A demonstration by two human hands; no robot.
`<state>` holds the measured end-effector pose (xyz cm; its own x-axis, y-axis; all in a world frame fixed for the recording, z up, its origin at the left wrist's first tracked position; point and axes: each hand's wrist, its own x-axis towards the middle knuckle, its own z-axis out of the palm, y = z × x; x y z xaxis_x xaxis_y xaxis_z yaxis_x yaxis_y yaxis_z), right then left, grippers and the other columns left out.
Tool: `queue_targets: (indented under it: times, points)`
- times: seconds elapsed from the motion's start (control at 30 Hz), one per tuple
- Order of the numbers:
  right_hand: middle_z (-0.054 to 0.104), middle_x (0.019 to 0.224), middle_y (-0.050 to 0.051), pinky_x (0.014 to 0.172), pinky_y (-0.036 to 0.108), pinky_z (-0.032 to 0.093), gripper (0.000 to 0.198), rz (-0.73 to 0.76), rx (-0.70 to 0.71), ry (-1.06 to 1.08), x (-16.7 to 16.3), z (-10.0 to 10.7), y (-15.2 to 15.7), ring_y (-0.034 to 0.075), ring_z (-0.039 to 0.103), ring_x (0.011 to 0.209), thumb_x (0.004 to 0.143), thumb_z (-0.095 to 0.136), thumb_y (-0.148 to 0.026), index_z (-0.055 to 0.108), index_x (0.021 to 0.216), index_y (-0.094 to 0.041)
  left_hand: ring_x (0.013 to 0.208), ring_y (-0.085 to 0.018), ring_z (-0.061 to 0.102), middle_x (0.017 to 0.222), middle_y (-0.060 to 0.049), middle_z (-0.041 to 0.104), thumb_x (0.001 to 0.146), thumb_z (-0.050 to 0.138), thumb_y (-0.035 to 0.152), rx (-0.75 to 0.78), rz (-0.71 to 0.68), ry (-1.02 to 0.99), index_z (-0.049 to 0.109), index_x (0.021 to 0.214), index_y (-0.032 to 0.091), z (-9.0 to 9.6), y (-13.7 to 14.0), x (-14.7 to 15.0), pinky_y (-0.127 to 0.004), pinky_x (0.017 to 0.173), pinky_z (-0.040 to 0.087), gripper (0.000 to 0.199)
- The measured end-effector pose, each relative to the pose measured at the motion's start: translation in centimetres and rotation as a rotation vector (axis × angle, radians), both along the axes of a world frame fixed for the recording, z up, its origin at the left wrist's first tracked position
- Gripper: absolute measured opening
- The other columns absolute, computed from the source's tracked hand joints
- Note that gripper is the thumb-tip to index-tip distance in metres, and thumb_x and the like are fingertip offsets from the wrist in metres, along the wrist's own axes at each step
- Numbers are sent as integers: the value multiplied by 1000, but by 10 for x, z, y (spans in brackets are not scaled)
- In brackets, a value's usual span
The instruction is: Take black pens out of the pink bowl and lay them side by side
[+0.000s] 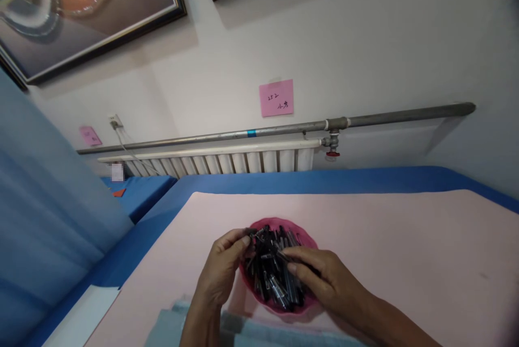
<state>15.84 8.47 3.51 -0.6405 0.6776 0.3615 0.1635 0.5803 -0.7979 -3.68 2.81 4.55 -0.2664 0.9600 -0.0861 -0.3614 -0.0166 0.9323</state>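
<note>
Both hands work over a pink dish (279,221) with a scalloped rim, standing on the pink-topped counter (397,244) near its front edge. The dish holds a loose heap of dark pens (279,287), lying in mixed directions; its raised wall presumably stops them rolling away.

The left hand (244,244) is at the dish's upper left edge, thumb and fingers pinching a small dark piece (250,232), whose exact form cannot be determined. The right hand (290,260) reaches over the right rim, thumb and forefinger closed about a slender dark pen (307,265). Such a fingertip grip appears suited to thin parts and leaves the palm off the heap. The dish's position between the forearms probably serves equal reach.

A light-blue cloth (164,331) lies at the near edge, below the dish. Behind the counter are a white radiator (253,162) and a pink note (276,98) on the wall.
</note>
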Motion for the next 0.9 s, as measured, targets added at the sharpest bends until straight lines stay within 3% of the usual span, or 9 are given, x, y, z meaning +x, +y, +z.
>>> queue_targets:
  times: [0.43, 0.67, 0.8, 0.9]
  points:
    - [73, 96, 5, 78, 35, 53, 23, 46, 43, -32, 4, 4, 2, 20, 67, 85, 84, 52, -22, 69, 100, -25, 64, -10, 52, 69, -1, 65, 66, 70, 26, -11, -44, 131, 73, 85, 17, -1, -2, -1, -23, 66, 38, 21]
    - [72, 83, 3, 67, 31, 52, 21, 38, 109, -169, 4, 12, 1, 19, 66, 73, 84, 50, -21, 69, 91, -25, 68, -12, 50, 70, 0, 62, 68, 66, 23, -1, -86, 257, 72, 83, 17, 5, -3, 0, -23, 67, 37, 17]
    - [73, 94, 4, 74, 35, 53, 23, 1, 121, -183, 7, 7, 3, 22, 67, 82, 82, 52, -25, 69, 97, -26, 65, -13, 50, 66, 0, 62, 65, 65, 23, -33, -7, 257, 72, 76, 16, 3, 3, 11, -24, 65, 37, 14]
    - [74, 95, 5, 74, 42, 54, 24, -83, 132, -197, 9, -9, 10, 27, 68, 82, 79, 55, -35, 71, 97, -29, 66, -14, 53, 68, -2, 65, 63, 63, 21, -26, 94, 211, 72, 75, 16, -3, 8, 24, -25, 66, 39, 15]
